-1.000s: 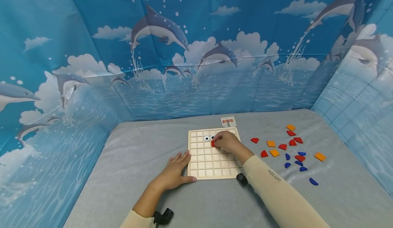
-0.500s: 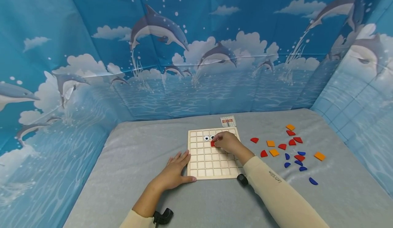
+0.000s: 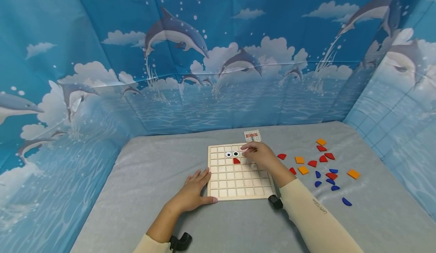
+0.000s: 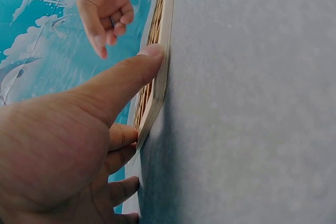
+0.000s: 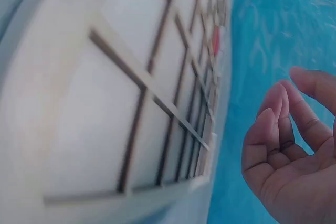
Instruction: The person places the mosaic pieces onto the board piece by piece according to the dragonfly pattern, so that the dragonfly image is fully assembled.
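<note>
A wooden grid board (image 3: 235,187) lies on the grey cloth. Two white eye tiles (image 3: 235,154) sit side by side in its upper cells, and a red quarter-circle tile (image 3: 236,161) lies in the cell below the right eye. My left hand (image 3: 194,192) rests at the board's lower left corner, thumb on the near edge (image 4: 163,72) and fingers along the left side. Above the board's upper right part hovers my right hand (image 3: 260,155). Its fingers are loosely bent, thumb and index finger apart, with nothing between them in the right wrist view.
A small pattern card (image 3: 252,135) lies behind the board. Right of it are scattered red quarter-circles (image 3: 312,163), orange squares (image 3: 303,170) and blue half-circles (image 3: 346,201). A dolphin-print curtain (image 3: 204,105) hangs along the back and sides.
My right hand has let go of the red quarter-circle tile and moved right and up from it, uncovering the tile and the right eye. The left hand stays put.
</note>
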The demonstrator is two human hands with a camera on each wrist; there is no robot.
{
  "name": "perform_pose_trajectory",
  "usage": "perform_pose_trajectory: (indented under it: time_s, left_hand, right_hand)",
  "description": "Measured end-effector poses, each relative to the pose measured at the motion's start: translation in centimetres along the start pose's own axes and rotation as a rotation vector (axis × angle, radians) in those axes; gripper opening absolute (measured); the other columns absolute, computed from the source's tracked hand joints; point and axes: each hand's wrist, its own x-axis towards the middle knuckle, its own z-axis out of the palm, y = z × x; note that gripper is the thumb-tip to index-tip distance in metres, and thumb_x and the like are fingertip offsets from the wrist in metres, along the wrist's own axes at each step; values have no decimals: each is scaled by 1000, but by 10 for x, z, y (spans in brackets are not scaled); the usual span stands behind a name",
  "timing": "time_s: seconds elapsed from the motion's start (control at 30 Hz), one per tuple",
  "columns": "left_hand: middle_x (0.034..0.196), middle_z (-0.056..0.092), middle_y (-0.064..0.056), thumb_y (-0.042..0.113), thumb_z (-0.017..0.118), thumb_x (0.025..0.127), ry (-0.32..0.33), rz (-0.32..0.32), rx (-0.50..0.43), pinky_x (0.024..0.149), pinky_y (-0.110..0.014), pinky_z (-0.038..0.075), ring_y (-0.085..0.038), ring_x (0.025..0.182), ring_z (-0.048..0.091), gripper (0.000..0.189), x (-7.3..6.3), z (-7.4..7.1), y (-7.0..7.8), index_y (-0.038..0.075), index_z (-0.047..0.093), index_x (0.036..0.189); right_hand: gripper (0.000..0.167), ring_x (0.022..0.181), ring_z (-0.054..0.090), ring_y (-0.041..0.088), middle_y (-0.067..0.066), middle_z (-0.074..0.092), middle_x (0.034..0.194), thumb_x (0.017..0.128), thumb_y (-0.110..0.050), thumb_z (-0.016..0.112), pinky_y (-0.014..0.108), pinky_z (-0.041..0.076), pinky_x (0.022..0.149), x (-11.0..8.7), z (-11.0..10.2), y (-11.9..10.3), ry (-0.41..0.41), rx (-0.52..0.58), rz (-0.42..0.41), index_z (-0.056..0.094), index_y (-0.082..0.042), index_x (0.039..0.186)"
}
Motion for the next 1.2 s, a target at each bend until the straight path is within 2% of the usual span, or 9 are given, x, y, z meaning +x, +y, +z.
perform_pose_trajectory:
  time_s: [0.17,0.4,0.5,0.77,1.0,1.2]
  left_hand:
    - [170,20,-7,54,74,87,-2,11,-7,123,-66,12,-39,158,13,97,0,2,-1,8,29,160]
    - [170,19,-4,56,73,87,-4,-1,4,124,-65,12,-37,158,12,97,1,2,-3,9,28,160]
    - [170,19,-4,56,73,87,-6,-2,7,124,-65,12,-37,158,12,97,1,2,-3,10,28,160]
    - [170,19,-5,55,73,87,-4,-8,4,124,-65,11,-37,158,13,97,0,0,-1,9,29,160]
    - [170,20,-7,56,73,87,-2,-3,0,123,-66,12,-38,158,14,98,0,0,0,8,29,160]
    - [170,20,-7,56,73,87,-1,-3,0,123,-66,13,-38,158,14,97,0,1,-1,7,29,160]
  right_hand:
    - [34,99,61,28,12,66,114,99,-25,65,40,52,82,-8,-17,6,57,3,0,67,-12,130]
    - [39,108,60,31,16,63,123,100,-29,63,41,51,83,-12,-40,27,98,-40,20,64,-12,136]
    - [40,105,58,32,16,61,122,101,-26,61,38,49,79,-14,-49,36,103,-35,43,62,-11,137]
    - [39,91,57,29,16,59,112,99,-27,63,34,49,72,-15,-66,55,168,-48,173,63,-11,135]
    - [41,97,53,30,20,57,122,99,-29,60,32,50,73,-21,-78,70,156,-109,238,61,-10,135]
    - [42,105,52,36,25,56,129,99,-27,62,43,51,83,-22,-81,78,129,-134,263,60,-7,135]
